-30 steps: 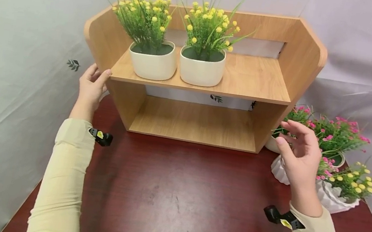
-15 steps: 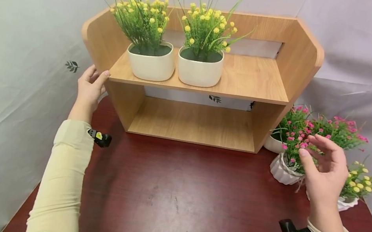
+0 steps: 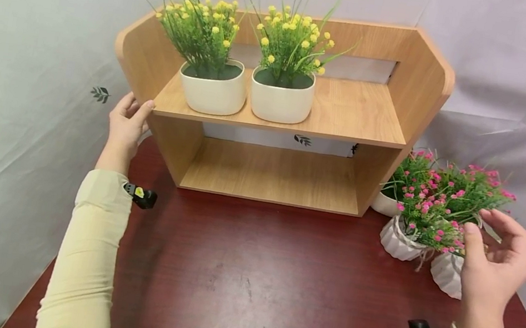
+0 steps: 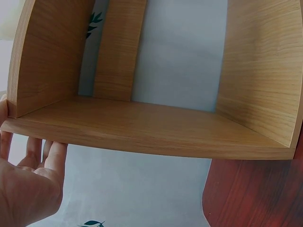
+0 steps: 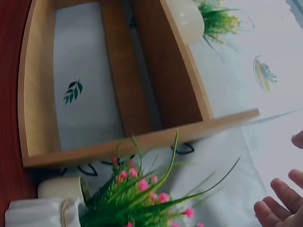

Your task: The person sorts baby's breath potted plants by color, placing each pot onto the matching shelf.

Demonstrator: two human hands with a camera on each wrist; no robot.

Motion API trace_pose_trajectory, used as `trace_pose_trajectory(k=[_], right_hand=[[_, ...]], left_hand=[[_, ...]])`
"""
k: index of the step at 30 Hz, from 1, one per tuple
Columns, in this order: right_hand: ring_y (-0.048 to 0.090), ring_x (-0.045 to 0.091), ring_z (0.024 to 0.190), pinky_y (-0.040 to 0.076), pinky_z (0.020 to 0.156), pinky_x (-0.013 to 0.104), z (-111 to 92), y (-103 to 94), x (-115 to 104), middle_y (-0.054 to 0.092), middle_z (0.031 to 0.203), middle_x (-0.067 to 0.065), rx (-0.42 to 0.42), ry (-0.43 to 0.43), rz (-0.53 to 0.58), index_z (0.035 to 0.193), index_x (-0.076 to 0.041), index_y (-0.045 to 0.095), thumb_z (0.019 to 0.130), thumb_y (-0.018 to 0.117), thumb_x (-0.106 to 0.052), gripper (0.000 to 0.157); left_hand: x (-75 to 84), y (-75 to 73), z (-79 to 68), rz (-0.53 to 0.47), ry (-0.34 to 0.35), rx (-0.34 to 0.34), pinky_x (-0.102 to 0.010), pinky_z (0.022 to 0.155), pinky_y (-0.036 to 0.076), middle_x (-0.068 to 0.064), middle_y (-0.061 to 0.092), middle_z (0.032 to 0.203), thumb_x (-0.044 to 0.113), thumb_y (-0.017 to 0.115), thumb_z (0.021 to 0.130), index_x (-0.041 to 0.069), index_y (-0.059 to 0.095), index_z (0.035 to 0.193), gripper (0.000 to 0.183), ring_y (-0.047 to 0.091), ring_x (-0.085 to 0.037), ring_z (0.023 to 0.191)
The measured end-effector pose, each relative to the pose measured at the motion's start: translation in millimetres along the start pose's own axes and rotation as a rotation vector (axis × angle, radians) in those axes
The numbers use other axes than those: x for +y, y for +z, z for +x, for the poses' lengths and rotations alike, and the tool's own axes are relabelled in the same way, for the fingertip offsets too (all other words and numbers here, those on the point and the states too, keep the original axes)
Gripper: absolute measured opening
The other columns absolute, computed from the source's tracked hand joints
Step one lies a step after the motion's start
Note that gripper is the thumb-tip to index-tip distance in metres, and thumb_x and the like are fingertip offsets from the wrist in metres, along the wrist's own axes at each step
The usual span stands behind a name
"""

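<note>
A two-tier wooden shelf (image 3: 362,108) stands on the dark red table. My left hand (image 3: 125,125) grips the edge of its left side panel; in the left wrist view the fingers (image 4: 57,158) lie along the outer face. Two white oval pots, a left one (image 3: 213,94) and a right one (image 3: 282,102), hold grass with yellow flowers on the upper tier. At the right, my right hand (image 3: 497,270) hovers with loosely bent fingers and holds nothing. It partly hides a pleated white pot (image 3: 448,274) behind it.
Pink-flowered plants (image 3: 427,195) cluster to the right of the shelf. One sits in a pleated white pot (image 3: 400,240) tied with twine, another in a smooth white pot (image 3: 385,205). A pale cloth (image 3: 40,99) hangs behind and at the left of the table (image 3: 247,274).
My right hand has moved right and nearer to me, away from the shelf, uncovering pink flowers and covering the yellow-flowered plant. The left hand has kept its grip on the shelf.
</note>
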State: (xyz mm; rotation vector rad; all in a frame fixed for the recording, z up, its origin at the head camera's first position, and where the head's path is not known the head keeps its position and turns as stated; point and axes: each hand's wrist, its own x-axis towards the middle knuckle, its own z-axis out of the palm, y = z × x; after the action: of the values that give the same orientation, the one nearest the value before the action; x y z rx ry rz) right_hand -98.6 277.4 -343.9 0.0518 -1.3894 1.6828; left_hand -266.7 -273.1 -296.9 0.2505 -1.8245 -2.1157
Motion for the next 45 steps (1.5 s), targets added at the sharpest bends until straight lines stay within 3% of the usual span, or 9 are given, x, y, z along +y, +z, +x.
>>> trace_pose_trajectory(k=[8,11,22,29,34,38,45], right_hand=[[0.058,0.005,0.095,0.044,0.081,0.016,-1.2,-17.4,0.7,0.060,0.104,-0.005,0.096,-0.011,-0.405,0.118,0.003,0.059,0.083,0.063,0.004,0.035],[0.057,0.005,0.098,0.044,0.084,0.016,-0.9,-23.4,2.3,0.059,0.104,-0.007,0.146,0.018,-0.477,0.116,-0.001,0.060,0.083,0.064,0.003,0.033],[0.050,0.001,0.100,0.039,0.094,0.019,-3.2,-47.7,6.8,0.051,0.111,-0.018,0.230,0.078,-0.687,0.124,-0.011,0.057,0.086,0.063,-0.008,0.038],[0.042,0.000,0.113,0.031,0.098,0.014,-2.4,-61.2,12.4,0.045,0.115,-0.017,0.291,0.116,-0.710,0.127,-0.013,0.051,0.087,0.060,-0.010,0.041],[0.042,-0.001,0.113,0.033,0.093,0.010,1.0,-68.6,17.6,0.045,0.112,-0.019,0.370,0.191,-0.731,0.127,-0.016,0.049,0.092,0.046,-0.004,0.037],[0.042,-0.004,0.108,0.033,0.091,0.011,1.8,-75.2,22.8,0.043,0.109,-0.022,0.398,0.236,-0.774,0.127,-0.017,0.051,0.092,0.033,0.004,0.044],[0.038,-0.008,0.109,0.031,0.100,0.015,-3.7,-87.3,31.3,0.036,0.111,-0.027,0.366,0.320,-0.907,0.133,-0.021,0.046,0.093,0.032,0.001,0.047]], left_hand=[[-0.1,1.2,0.7,0.041,0.004,-0.003,-0.044,0.110,0.035,-0.013,0.046,0.141,0.019,0.064,0.090,0.023,0.051,0.137,0.049,0.050,-0.022,0.123],[-1.0,1.2,0.5,0.041,0.008,-0.004,-0.044,0.110,0.036,-0.014,0.046,0.141,0.019,0.064,0.090,0.023,0.052,0.137,0.048,0.051,-0.022,0.122],[-3.0,2.9,0.7,0.051,0.008,-0.005,-0.044,0.110,0.036,-0.014,0.047,0.140,0.020,0.065,0.090,0.023,0.052,0.136,0.048,0.051,-0.021,0.120],[-2.2,2.3,0.7,0.041,0.000,-0.005,-0.044,0.111,0.035,-0.013,0.046,0.141,0.019,0.065,0.090,0.023,0.052,0.137,0.049,0.051,-0.021,0.121],[-3.0,0.2,2.0,0.019,0.002,-0.004,-0.044,0.111,0.035,-0.012,0.046,0.140,0.018,0.066,0.089,0.023,0.053,0.136,0.048,0.052,-0.021,0.120],[-3.3,-0.9,2.5,0.012,0.004,-0.001,-0.044,0.111,0.034,-0.012,0.047,0.139,0.019,0.066,0.089,0.023,0.053,0.135,0.048,0.052,-0.020,0.120],[-3.2,-1.2,2.7,0.008,0.003,-0.001,-0.043,0.111,0.034,-0.012,0.045,0.141,0.018,0.065,0.090,0.024,0.053,0.135,0.048,0.050,-0.021,0.123]])
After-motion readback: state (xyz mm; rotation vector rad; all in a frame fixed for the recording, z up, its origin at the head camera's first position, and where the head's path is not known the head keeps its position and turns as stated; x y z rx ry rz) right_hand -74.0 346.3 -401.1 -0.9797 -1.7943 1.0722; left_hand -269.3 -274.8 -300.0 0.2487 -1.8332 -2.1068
